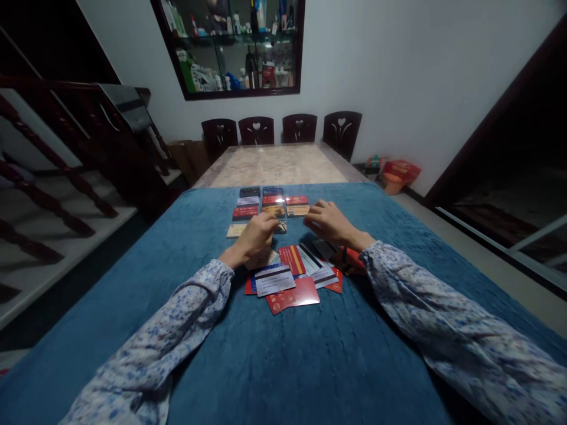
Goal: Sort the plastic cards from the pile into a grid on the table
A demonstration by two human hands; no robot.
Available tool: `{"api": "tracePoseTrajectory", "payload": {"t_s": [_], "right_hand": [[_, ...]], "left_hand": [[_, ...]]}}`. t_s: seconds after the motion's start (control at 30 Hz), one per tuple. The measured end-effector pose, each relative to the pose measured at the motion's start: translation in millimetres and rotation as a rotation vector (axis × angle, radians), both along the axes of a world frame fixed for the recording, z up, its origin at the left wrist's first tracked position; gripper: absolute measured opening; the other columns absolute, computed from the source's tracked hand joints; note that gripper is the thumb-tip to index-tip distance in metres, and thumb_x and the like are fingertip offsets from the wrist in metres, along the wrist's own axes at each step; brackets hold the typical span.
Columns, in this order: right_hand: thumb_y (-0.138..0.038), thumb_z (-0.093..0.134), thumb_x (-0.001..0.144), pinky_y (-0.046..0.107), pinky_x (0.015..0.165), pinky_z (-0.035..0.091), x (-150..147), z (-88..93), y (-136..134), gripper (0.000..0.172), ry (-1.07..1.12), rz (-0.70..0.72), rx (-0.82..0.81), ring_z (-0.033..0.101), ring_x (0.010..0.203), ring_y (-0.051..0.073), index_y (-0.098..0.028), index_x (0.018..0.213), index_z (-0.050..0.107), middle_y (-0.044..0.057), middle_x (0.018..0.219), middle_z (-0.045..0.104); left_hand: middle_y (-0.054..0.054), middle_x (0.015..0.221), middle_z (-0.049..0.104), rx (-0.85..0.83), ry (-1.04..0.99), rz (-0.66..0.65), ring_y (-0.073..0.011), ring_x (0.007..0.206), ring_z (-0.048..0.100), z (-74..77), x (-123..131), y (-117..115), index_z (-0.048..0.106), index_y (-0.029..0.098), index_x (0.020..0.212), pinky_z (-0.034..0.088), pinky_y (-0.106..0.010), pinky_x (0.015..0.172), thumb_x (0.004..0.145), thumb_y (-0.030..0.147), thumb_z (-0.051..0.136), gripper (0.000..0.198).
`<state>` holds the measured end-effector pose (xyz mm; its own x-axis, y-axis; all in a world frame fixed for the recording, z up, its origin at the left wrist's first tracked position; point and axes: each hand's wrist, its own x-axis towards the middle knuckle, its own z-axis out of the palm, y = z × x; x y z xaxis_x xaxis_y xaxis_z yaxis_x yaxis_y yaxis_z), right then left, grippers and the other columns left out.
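My left hand (257, 237) is closed, its fingertips pressed together at a black-and-white patterned card (282, 226); whether they pinch it is hidden. To the right, my right hand (330, 223) hovers with loosely bent fingers and no card visible in them. Rows of bank cards lie beyond the hands, among them a red card (245, 212), a gold card (298, 211) and a cream card (236, 231). Nearer to me is a loose, overlapping heap with a white striped card (274, 280), a red card with yellow stripes (292, 260) and a plain red card (305, 291).
A blue cloth (310, 366) covers the near part of the long table, whose stone-patterned top (283, 164) shows at the far end. Several dark chairs (300, 127) stand behind it. A wooden railing (48, 153) is on the left, and red bags (401, 171) lie on the floor at right.
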<state>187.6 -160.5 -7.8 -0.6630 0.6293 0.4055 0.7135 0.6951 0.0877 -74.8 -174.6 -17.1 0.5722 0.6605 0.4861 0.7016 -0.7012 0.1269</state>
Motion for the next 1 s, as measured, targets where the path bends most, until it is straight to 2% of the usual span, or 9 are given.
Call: {"api": "tracePoseTrajectory", "payload": {"t_s": [0.23,0.37,0.47,0.67,1.0], "right_hand": [[-0.027,0.053,0.1,0.037,0.081,0.031,7.4,-14.4,-13.9,0.023,0.025,0.028,-0.05,0.051,0.101,0.025,-0.022,0.097,0.076,0.01,0.097,0.073],[-0.026,0.057,0.098,0.038,0.084,0.035,0.4,-23.4,-26.1,0.021,0.033,0.086,-0.115,0.051,0.106,0.026,-0.022,0.105,0.076,0.011,0.108,0.075],[-0.031,0.055,0.1,0.041,0.089,0.037,-7.3,-25.9,-37.0,0.027,0.009,0.179,-0.199,0.051,0.115,0.029,-0.023,0.117,0.075,0.012,0.121,0.074],[-0.033,0.051,0.102,0.049,0.097,0.036,-15.4,-29.1,-47.4,0.035,-0.068,0.223,-0.281,0.046,0.131,0.035,-0.023,0.13,0.07,0.01,0.137,0.07],[-0.035,0.053,0.102,0.051,0.099,0.034,-9.3,-30.1,-42.4,0.034,-0.126,0.164,-0.188,0.046,0.134,0.037,-0.029,0.13,0.071,0.008,0.138,0.07]], "left_hand": [[-0.012,0.107,0.072,-0.095,0.093,-0.018,-0.0241,0.102,0.065,1.9,12.9,-18.5,0.076,0.017,0.096,0.054,-0.04,0.092,0.095,0.013,0.052,0.024],[-0.011,0.112,0.071,-0.173,0.22,0.027,-0.0263,0.106,0.062,4.3,15.1,-31.1,0.075,0.019,0.103,0.052,-0.041,0.094,0.094,0.024,0.06,0.019],[-0.012,0.116,0.069,-0.223,0.302,0.082,-0.0289,0.111,0.06,6.1,14.8,-35.8,0.074,0.018,0.108,0.051,-0.042,0.096,0.092,0.033,0.066,0.023],[-0.014,0.117,0.067,-0.281,0.362,0.161,-0.0323,0.114,0.057,6.0,15.4,-33.2,0.074,0.017,0.112,0.049,-0.044,0.096,0.091,0.038,0.068,0.03],[-0.014,0.117,0.067,-0.245,0.301,0.193,-0.0314,0.114,0.054,-2.0,25.8,-27.9,0.074,0.02,0.109,0.047,-0.047,0.096,0.092,0.032,0.065,0.023]]}}
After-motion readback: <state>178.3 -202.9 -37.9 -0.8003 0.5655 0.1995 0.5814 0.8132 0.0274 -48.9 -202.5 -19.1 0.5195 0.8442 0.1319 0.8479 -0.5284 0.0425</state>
